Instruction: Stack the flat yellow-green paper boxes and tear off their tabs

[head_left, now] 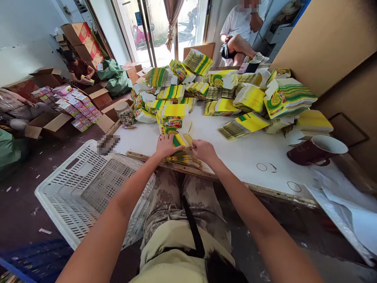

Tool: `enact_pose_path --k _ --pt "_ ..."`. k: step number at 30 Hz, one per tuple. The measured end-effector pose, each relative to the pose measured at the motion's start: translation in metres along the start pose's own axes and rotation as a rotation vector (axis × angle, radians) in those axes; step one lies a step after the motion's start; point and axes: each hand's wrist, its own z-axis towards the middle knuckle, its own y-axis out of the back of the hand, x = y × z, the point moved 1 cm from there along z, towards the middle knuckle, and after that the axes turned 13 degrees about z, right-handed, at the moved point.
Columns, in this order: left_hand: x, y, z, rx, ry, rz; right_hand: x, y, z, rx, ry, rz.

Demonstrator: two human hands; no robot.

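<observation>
Printed yellow-and-green packaging (178,140) is lying between the two hands at the near edge of the white table (203,131), roughly midway along it. Left hand (165,147) is resting over its left part, thumb extending rightward across the face, probably to steady it; undersides of the fingers are hidden, so cannot tell whether they are gripping or only pressing. Right hand (206,151) is curling at the right edge, thumb and forefinger apparently pinching that edge, perhaps because a thin layer needs a fingertip hold. Below the hands, a fanned stack (181,158) of thin folded edges is sitting by the wooden strip (256,188), likely kept there for short reach. Beyond, more bundles (172,110) are lining up straight ahead, and a loose heap is spreading along the far side, seemingly leaving the near surface as working room. To the right, two thin loops (257,167) are lying on the tabletop, near a dark mug (303,153) that is standing clear of the hands. To the far left, a jar (125,114) is standing by the heap; on the near left, a white crate (64,167) is sitting below table height, presumably for easy access.
</observation>
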Motion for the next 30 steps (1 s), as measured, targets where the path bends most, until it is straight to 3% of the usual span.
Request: enact_pose_path --k 6,11,14,18,21,24,27,30 --pt "0.000 0.001 -0.002 -0.015 -0.006 0.019 0.015 -0.009 0.004 0.025 -0.161 0.012" --pt "0.000 0.002 -0.002 0.013 0.011 0.025 0.020 -0.016 0.008 0.075 -0.282 0.254" --pt "0.000 0.002 -0.002 0.007 0.005 0.039 0.026 -0.023 0.016 0.123 -0.205 0.382" --pt "0.000 0.003 -0.002 0.007 0.014 0.032 0.030 -0.027 0.021 0.089 -0.069 0.569" --pt "0.000 0.004 -0.003 0.012 0.023 0.019 0.023 -0.021 0.017 0.146 -0.165 0.448" --pt "0.001 0.003 -0.002 0.014 0.015 0.004 0.013 -0.009 0.011 0.120 -0.242 0.283" --pt "0.002 0.001 -0.001 0.019 0.012 0.003 0.006 0.000 0.006 0.081 -0.212 0.250" --pt "0.003 -0.001 0.000 0.033 0.011 -0.001 -0.001 0.007 0.003 0.139 -0.129 0.282"
